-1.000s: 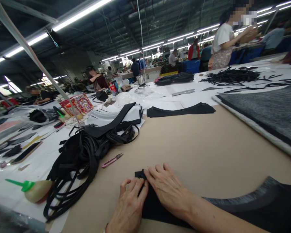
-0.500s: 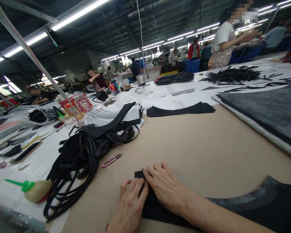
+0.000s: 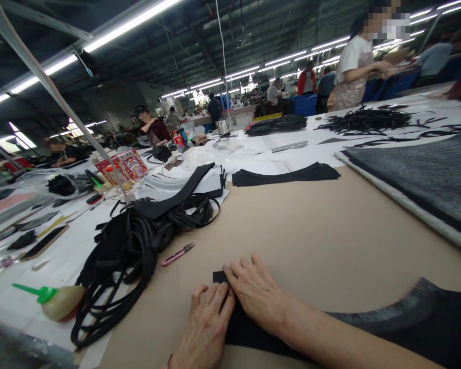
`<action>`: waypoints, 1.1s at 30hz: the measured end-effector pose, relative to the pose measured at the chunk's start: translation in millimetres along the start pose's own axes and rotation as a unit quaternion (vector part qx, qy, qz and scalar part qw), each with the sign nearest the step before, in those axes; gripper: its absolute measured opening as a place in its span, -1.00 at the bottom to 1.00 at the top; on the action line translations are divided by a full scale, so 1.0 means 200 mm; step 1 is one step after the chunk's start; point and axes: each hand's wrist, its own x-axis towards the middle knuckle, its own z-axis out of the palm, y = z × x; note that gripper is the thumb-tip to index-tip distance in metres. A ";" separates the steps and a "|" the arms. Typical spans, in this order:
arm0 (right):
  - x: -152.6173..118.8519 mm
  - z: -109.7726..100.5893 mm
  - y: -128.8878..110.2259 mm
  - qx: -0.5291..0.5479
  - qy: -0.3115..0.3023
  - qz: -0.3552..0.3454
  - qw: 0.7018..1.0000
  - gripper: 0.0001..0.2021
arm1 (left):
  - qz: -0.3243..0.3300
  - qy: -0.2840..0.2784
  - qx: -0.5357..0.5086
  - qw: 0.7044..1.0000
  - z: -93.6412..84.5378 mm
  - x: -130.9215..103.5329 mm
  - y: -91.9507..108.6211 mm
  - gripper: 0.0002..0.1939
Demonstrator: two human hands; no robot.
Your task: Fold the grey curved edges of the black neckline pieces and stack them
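Note:
My left hand (image 3: 205, 328) and my right hand (image 3: 253, 292) lie flat, side by side, on the end of a black fabric piece (image 3: 426, 323) at the near edge of the tan table (image 3: 311, 225). Fingers of both hands press down on the fabric's left corner (image 3: 218, 277); neither hand grips it. The fabric runs to the right under my right forearm, and its top shows a grey curved edge. Pink thread snips (image 3: 177, 253) rest a short way beyond my left hand.
A tangled heap of black straps (image 3: 126, 246) lies left of my hands. A glue bottle with a green nozzle (image 3: 51, 302) sits at the near left. A grey felt board (image 3: 418, 179) fills the right. Black cut pieces (image 3: 286, 176) lie farther back. Other people work at distant tables.
My right hand has crept slightly left and away along the fabric. My left hand stays in place. The standing person at the far right lowered their arms.

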 end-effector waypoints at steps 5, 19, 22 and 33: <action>0.03 -0.21 0.07 0.110 -0.116 0.073 0.984 -0.41 | 0.005 0.022 0.011 1.000 0.00 -0.01 0.00 -0.44; -0.21 -0.31 0.08 0.163 -0.097 0.148 0.971 -0.70 | -0.084 -0.006 -0.189 0.978 -0.14 0.21 0.08 -0.63; -0.21 -0.31 0.08 0.146 -0.103 0.159 0.971 -0.72 | -0.063 -0.084 -0.228 0.968 -0.16 0.29 0.09 -0.63; -0.28 -0.33 0.14 0.159 -0.125 0.173 0.964 -0.81 | -0.024 -0.139 -0.242 0.960 -0.16 0.37 0.10 -0.73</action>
